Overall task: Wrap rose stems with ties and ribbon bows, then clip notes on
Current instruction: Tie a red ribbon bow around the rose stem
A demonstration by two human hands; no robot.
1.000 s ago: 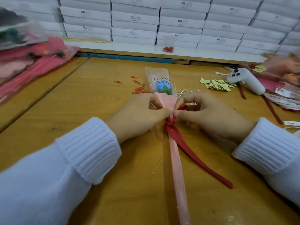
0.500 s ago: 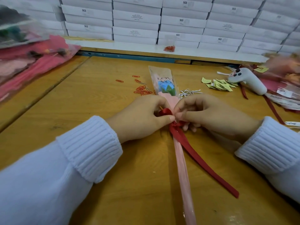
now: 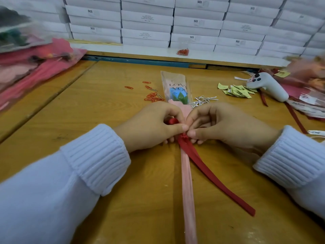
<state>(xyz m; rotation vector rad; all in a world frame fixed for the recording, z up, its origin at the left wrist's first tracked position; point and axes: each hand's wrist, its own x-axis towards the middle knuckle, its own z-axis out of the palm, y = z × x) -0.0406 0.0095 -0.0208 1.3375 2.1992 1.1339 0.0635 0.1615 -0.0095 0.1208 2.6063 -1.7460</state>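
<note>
Rose stem (image 3: 187, 182) lies lengthwise on the worktop (image 3: 105, 106), bloom far; left hand (image 3: 151, 128) and right hand (image 3: 228, 125) meet across it, both pinching the red ribbon (image 3: 211, 176) at the knot.

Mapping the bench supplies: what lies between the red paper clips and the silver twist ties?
In the head view, the wrapped rose's clear sleeve, with the blue bloom inside, lies between the red paper clips and the silver twist ties.

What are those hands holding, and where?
The left hand and the right hand both pinch the red ribbon where it is knotted round the pink stem; the long tail lies free.
</note>
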